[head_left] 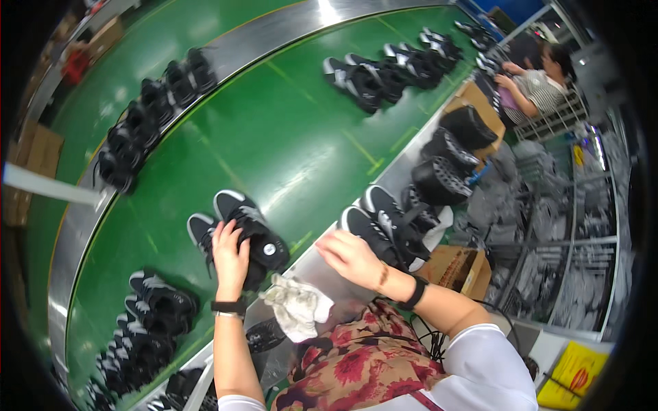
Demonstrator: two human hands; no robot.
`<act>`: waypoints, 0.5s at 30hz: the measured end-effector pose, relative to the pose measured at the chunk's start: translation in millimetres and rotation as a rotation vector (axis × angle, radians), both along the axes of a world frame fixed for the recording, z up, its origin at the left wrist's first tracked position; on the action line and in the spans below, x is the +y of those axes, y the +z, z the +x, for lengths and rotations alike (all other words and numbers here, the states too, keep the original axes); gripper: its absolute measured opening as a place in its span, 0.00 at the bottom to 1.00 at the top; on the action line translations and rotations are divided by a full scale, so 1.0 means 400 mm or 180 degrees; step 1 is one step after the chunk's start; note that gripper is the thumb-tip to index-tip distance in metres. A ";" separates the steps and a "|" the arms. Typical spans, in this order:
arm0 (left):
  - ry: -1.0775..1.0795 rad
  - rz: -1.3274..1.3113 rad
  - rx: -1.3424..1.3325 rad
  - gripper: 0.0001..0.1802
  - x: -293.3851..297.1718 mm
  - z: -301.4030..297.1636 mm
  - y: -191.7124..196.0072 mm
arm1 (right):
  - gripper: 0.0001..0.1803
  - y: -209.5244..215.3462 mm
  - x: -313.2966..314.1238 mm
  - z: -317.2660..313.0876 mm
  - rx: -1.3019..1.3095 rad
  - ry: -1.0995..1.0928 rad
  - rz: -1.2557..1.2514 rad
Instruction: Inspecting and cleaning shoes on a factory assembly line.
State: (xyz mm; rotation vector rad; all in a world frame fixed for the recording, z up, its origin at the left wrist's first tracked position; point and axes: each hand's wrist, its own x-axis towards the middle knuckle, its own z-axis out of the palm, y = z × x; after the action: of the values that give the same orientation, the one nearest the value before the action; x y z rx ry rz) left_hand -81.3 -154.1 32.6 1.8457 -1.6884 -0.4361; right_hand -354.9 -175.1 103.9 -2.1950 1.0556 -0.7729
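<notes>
My left hand (230,255) reaches over a pair of black sneakers (236,212) with pale grey trim on the green belt. Its fingers are stretched and slightly apart, lying against the shoes; I see no firm grip. My right hand (351,257) hovers over the metal edge, fingers loosely extended and holding nothing I can see. Just beyond it stands another pair of black sneakers (387,222) with white toe edges. A crumpled whitish cloth (298,307) lies between my forearms at the belt's near side. A dark object (264,335) sits beside the cloth.
Rows of black shoes stand on the green belt (295,130) and along the far metal rail (236,51). Black perforated pieces (442,179) and cardboard boxes (456,268) line the right side, by a wire rack (548,274) of grey bags. A co-worker (538,89) sits further up.
</notes>
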 end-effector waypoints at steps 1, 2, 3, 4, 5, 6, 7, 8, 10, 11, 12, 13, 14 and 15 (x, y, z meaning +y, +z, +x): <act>-0.0024 0.0056 -0.0120 0.14 0.002 -0.013 0.011 | 0.07 0.020 0.023 -0.059 0.0226 -0.0093 -0.0262; -0.0016 0.0126 -0.0263 0.15 0.006 -0.022 0.024 | 0.05 0.038 0.037 -0.123 0.0443 -0.0367 -0.0650; 0.0004 0.0182 -0.0445 0.16 0.015 -0.030 0.032 | 0.04 0.083 0.035 -0.181 0.0805 -0.0586 -0.1000; 0.0010 0.0233 -0.0619 0.18 0.022 -0.045 0.040 | 0.04 0.073 0.046 -0.267 0.0750 -0.1263 -0.0979; -0.0015 0.0264 -0.0692 0.19 0.027 -0.051 0.044 | 0.04 0.066 0.047 -0.355 0.0987 -0.1696 -0.1107; -0.0045 0.0248 -0.0704 0.19 0.034 -0.059 0.045 | 0.05 0.056 0.053 -0.419 0.0991 -0.2207 -0.0856; 0.0000 0.0266 -0.0791 0.19 0.042 -0.066 0.049 | 0.08 0.031 0.055 -0.485 0.1372 -0.2543 -0.0564; 0.0047 0.0279 -0.0874 0.19 0.049 -0.077 0.052 | 0.16 -0.015 0.061 -0.549 0.1629 -0.2678 -0.0534; 0.0038 0.0142 -0.1101 0.20 0.056 -0.087 0.050 | 0.25 -0.070 0.066 -0.600 0.2141 -0.2688 -0.0582; 0.0017 0.0162 -0.1191 0.20 0.055 -0.096 0.057 | 0.25 -0.103 0.065 -0.613 0.2122 -0.2683 -0.0568; -0.0010 0.0180 -0.1270 0.21 0.052 -0.101 0.062 | 0.27 -0.125 0.064 -0.620 0.2262 -0.2744 -0.0272; -0.0078 0.0044 -0.1372 0.25 0.044 -0.104 0.055 | 0.30 -0.140 0.069 -0.632 0.2404 -0.2805 0.0023; -0.0050 0.0057 -0.1391 0.25 0.040 -0.105 0.053 | 0.30 -0.144 0.068 -0.635 0.2387 -0.2773 0.0026; -0.0027 0.0142 -0.1417 0.27 0.039 -0.106 0.053 | 0.30 -0.136 0.067 -0.635 0.2300 -0.2751 0.0095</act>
State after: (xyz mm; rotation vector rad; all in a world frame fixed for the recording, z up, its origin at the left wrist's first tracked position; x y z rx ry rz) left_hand -123.9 -138.4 53.9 2.0795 -1.9838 -0.0638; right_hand -608.8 -148.5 49.5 -1.9714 2.4294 -0.2384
